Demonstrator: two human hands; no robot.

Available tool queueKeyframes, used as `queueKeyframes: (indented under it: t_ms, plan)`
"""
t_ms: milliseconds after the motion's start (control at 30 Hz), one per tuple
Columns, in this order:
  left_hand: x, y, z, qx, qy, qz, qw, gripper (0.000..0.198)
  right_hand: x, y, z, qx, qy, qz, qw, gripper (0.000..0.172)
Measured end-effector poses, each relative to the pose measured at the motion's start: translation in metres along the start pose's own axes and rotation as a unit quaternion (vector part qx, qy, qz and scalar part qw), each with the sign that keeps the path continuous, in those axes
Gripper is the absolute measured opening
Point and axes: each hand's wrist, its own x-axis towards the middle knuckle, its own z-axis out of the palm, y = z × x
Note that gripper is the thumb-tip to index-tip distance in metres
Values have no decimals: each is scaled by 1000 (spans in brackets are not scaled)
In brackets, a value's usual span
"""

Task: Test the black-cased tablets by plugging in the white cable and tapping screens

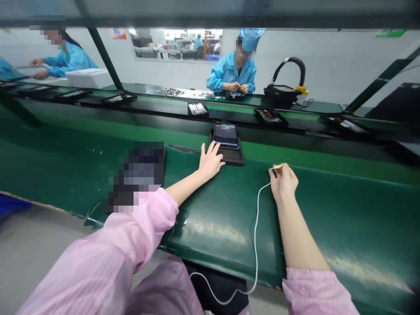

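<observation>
My left hand [211, 162] reaches forward with its fingers spread over the left front part of a black tray [234, 156]. In that tray lies a tablet [225, 134] with a dark screen and some small light text. My fingertips are close to the tablet's lower left corner; whether they touch it, I cannot tell. To the right, my right hand [285, 181] pinches the plug end of a white cable [257, 218]. From there the cable hangs over the bench's front edge and loops near my lap.
On the green bench [216, 205] a dark, blurred-out flat object [142, 175] lies left of my left arm. Beyond runs a black conveyor [157, 111] carrying several trays of devices. A co-worker in blue [234, 72] sits across, near a black device with a looped handle [281, 94].
</observation>
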Motion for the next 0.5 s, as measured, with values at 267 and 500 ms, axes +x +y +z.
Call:
queueKeyframes:
  t_ms: [267, 500]
  plan:
    - [48, 13, 15, 22, -12, -88, 996, 26, 4, -3, -1, -14, 0, 5, 1000, 28]
    - [-33, -17, -29, 26, 7, -109, 994, 52, 11, -6, -7, -38, 20, 3, 999, 27]
